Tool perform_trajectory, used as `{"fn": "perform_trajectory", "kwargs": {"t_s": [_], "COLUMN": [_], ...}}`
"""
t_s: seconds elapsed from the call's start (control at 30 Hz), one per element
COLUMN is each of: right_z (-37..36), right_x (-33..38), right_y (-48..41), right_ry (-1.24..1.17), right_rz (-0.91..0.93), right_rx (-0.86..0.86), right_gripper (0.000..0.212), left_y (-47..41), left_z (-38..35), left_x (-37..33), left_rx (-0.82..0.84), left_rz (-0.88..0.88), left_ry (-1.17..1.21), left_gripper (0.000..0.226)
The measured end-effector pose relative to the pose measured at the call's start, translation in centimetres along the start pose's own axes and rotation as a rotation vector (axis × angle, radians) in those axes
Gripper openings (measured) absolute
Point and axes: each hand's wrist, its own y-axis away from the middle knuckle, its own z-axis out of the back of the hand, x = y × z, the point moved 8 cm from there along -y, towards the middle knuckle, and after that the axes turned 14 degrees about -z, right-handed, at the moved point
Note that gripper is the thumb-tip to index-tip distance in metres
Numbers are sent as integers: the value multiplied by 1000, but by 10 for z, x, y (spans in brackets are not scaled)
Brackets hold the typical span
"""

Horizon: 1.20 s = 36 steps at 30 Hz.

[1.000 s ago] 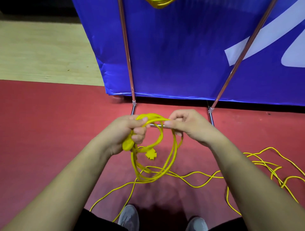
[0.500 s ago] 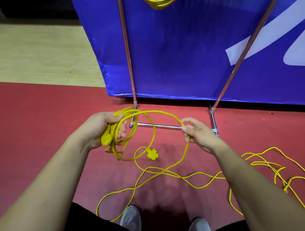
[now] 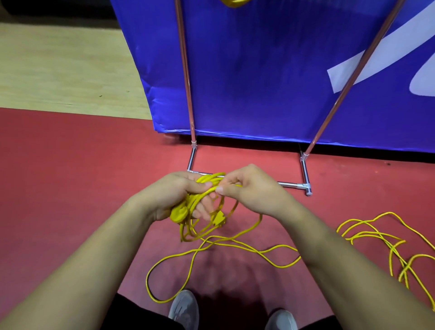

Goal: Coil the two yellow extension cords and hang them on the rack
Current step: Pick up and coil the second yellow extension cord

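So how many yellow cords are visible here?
2. A hung coil at the frame's top edge, mostly cut off; the second cord, part-coiled in the left hand, right hand pinching a strand, slack trailing over the floor.

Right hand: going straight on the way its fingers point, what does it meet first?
Probably the yellow cord coil gripped in the left hand, then that hand's fingers. The right hand, pinching the cord, is nearly against them; depth is unsure from one view.

The left hand is gripping a coiled yellow extension cord. The right hand is pinching one strand. Loose cord is trailing across the red floor before the chrome tubular rack.
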Motion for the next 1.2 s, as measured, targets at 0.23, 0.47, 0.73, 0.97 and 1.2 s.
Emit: {"fn": "perform_trajectory", "kwargs": {"t_s": [0.23,0.47,0.73,0.97,1.2], "right_z": [9,37,26,19,18], "right_x": [-79,-83,-31,-3,-69], "right_y": [0,0,6,4,-2], "right_ry": [-116,-486,-97,-149,-115], "right_rz": [-196,-209,-71,11,-160], "right_rx": [125,19,50,-46,121], "right_gripper": [22,17,10,14,17], "left_y": [2,11,11,0,-1], "left_z": [36,37,14,0,6], "left_x": [-24,-9,-4,-10,-14], "left_rx": [-194,-153,-68,14,-61], "left_rz": [-154,67,80,-80,-73], "left_ry": [242,12,98,55,198], "left_gripper": [11,19,19,18,14]}}
